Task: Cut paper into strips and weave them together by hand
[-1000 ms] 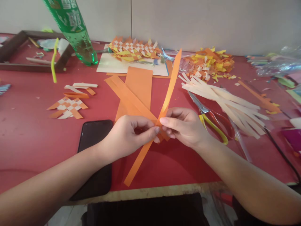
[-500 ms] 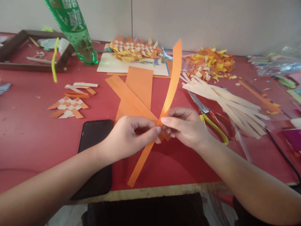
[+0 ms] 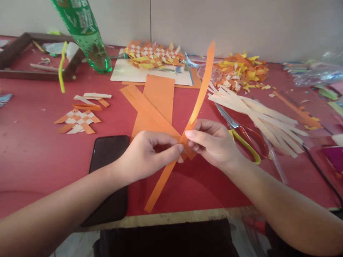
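A long orange paper strip (image 3: 203,94) is pinched between both my hands, above the front of the table. My left hand (image 3: 150,151) grips its middle between thumb and fingers, while the lower end slants down toward the table's edge. My right hand (image 3: 210,142) pinches it a little higher, thumb on top, and the upper part curves up to the right. A bit of pale paper shows below my left fingertips, partly hidden. Behind my hands lie wider orange paper pieces (image 3: 160,96), one crossing another.
A woven paper fish (image 3: 78,121) lies left, behind a black phone (image 3: 109,192). Scissors (image 3: 245,144) and pale paper strips (image 3: 264,114) are at right. Woven pieces (image 3: 152,53), orange and yellow scraps (image 3: 241,69), a green bottle (image 3: 92,46) and a dark frame (image 3: 34,75) stand behind.
The strip's upper end has swung to the right and slightly up. My right hand has shifted slightly up and right along it; my left hand has barely moved.
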Demonstrator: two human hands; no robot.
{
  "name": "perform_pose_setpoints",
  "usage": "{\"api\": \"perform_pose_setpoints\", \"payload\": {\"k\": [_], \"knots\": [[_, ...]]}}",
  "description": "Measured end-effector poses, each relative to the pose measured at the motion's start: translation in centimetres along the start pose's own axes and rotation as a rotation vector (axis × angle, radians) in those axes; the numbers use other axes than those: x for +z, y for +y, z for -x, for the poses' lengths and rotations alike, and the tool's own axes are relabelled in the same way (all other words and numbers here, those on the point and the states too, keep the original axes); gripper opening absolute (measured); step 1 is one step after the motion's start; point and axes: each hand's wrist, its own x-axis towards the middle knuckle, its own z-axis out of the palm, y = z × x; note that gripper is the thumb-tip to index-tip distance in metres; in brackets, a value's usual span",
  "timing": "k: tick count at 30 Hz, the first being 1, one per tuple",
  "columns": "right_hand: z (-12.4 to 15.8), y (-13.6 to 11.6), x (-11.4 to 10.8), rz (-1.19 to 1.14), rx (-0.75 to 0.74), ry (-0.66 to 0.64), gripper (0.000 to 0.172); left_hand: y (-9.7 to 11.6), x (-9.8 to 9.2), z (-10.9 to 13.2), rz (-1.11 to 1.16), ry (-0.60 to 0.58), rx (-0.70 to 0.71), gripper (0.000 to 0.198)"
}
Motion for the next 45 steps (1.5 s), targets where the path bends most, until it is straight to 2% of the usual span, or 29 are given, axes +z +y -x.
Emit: {"api": "perform_pose_setpoints", "payload": {"k": [6,12,19,27,34,45], "knots": [[-0.06,0.16,-0.11,0.022,-0.022,-0.063,0.023,-0.13,0.24,-0.04,0.036,-0.039,0.017,0.025],[0.18,0.27,0.0,0.037,-0.033,-0.132,0.019,-0.17,0.26,-0.18,0.048,-0.03,0.058,0.029],[-0.25,-0.08,0.19,-0.028,0.031,-0.001,0.02,-0.22,0.1,0.05,-0.057,-0.027,0.021,0.03],[-0.16,-0.23,0.21,-0.007,0.025,0.028,0.018,-0.05,-0.12,-0.14,-0.032,-0.032,0.002,0.032],[-0.17,-0.14,0.29,-0.004,0.015,0.015,0.019,-0.09,-0.2,0.1,-0.042,-0.024,0.0,0.032],[-0.04,0.03,-0.13,0.063,-0.004,-0.067,0.021,-0.39,-0.39,-0.39,-0.06,-0.073,-0.085,0.035]]}}
